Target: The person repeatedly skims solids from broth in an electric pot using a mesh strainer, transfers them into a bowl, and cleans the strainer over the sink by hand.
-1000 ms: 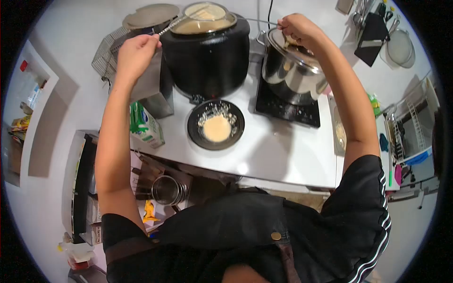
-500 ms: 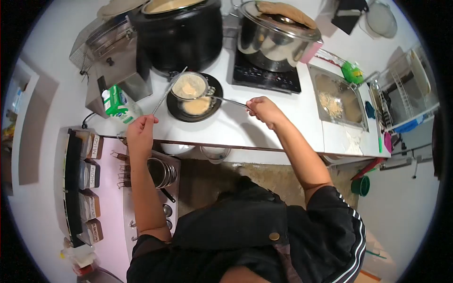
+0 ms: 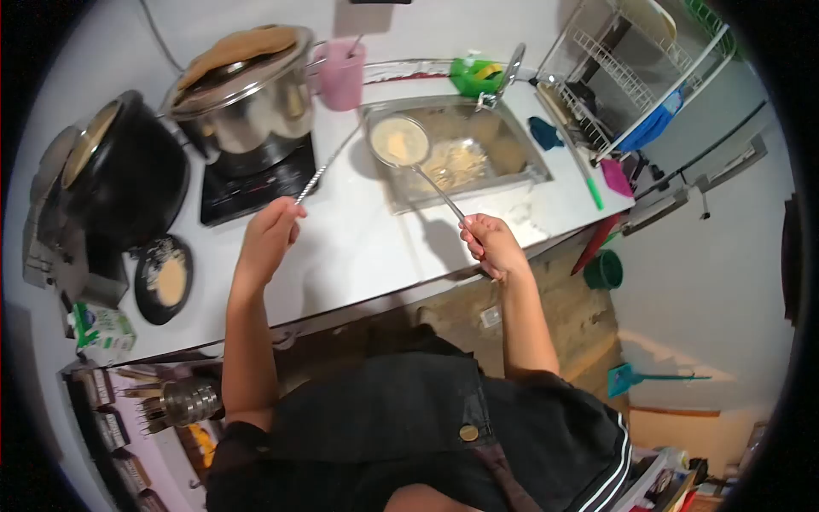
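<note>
My right hand is closed around the handle of a round fine-mesh strainer with pale, creamy residue in its mesh. The strainer hangs over the left part of the metal sink, where pale scraps lie at the bottom. In my left hand is a long thin metal stick with a twisted-looking shaft. Its far tip points toward the sink's left edge, close to the strainer. A black plate with a pale creamy puddle stands on the counter at the left.
A lidded steel pot sits on a black induction cooker. Farther left are a big black pot and a green-white carton. A pink pitcher, green basket and dish rack surround the sink.
My view and body have turned right. Both hands have carried the strainer and the metal stick from above the black plate across to the sink. The plate stays on the counter.
</note>
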Tool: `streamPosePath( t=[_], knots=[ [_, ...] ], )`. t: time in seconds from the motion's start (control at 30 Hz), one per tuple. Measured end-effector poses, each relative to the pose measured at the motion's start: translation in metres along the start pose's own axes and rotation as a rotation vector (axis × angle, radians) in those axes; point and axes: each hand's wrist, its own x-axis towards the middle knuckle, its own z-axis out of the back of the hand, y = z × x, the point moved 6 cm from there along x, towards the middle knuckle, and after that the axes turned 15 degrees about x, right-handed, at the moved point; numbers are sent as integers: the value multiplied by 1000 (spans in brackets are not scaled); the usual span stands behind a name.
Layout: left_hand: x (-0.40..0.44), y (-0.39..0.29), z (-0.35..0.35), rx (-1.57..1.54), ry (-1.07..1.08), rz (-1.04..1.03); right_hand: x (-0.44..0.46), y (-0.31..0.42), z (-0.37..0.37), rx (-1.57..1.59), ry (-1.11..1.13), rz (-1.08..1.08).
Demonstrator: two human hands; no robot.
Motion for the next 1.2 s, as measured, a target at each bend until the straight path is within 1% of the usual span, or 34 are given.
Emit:
streamPosePath(
  t=[0.03, 0.07, 0.1, 0.13, 0.17, 0.2, 0.23, 0.27, 0.4, 0.47, 0.5, 0.57, 0.6, 0.67, 0.7, 0.77, 0.8, 0.87, 0.9, 0.97, 1.0, 1.07, 1.2],
  knots=[
    [39, 11, -34, 20, 1, -42, 23, 6, 34, -17, 3, 3],
    [79, 28, -69, 47, 7, -74, 45, 16, 70, -158, -77, 105],
    [110, 36, -101, 82, 47, -46, 64, 22, 103, -294, -156, 202],
    [151, 58, -137, 112, 82, 3, 84, 34, 130, -641, -229, 429],
    [179, 62, -166, 262, 57, 29, 92, 42, 139, -640, -225, 423],
    [203, 62, -191, 594, -17, 35, 94, 59, 139, -992, -337, 535],
    [212, 45, -212, 746, -24, 41, 97, 72, 136, -1350, -451, 641],
    [219, 30, -230, 891, -29, 46, 105, 78, 138, -1436, -492, 605],
    [246, 31, -285, 858, 4, 72, 132, 78, 143, -1596, -522, 661],
    [250, 39, -294, 808, -23, 95, 140, 69, 136, -1819, -427, 677],
    [249, 39, -295, 805, -21, 99, 142, 68, 135, -1823, -423, 675],
    [246, 41, -297, 767, -18, 86, 147, 64, 136, -1854, -406, 590],
    [249, 45, -298, 765, -22, 91, 147, 65, 134, -1856, -400, 593],
    [257, 53, -298, 750, -34, 155, 153, 68, 135, -1753, -363, 511],
    [258, 51, -296, 749, -39, 158, 155, 71, 133, -1754, -358, 515],
    [254, 53, -296, 715, -32, 203, 157, 75, 140, -1690, -415, 403],
    [253, 56, -297, 714, -27, 214, 152, 78, 137, -1693, -405, 395],
    [257, 60, -295, 703, -37, 233, 141, 92, 130, -1547, -458, 536],
    [258, 61, -294, 703, -39, 239, 144, 89, 134, -1547, -452, 535],
    [260, 60, -294, 711, -73, 201, 155, 71, 145, -1644, -345, 471],
    [258, 62, -296, 713, -69, 204, 156, 67, 149, -1643, -343, 465],
    [260, 60, -301, 850, 0, 173, 161, 62, 152, -1686, -320, 476],
    [260, 62, -305, 877, 43, 169, 148, 82, 139, -1656, -340, 484]
  ],
)
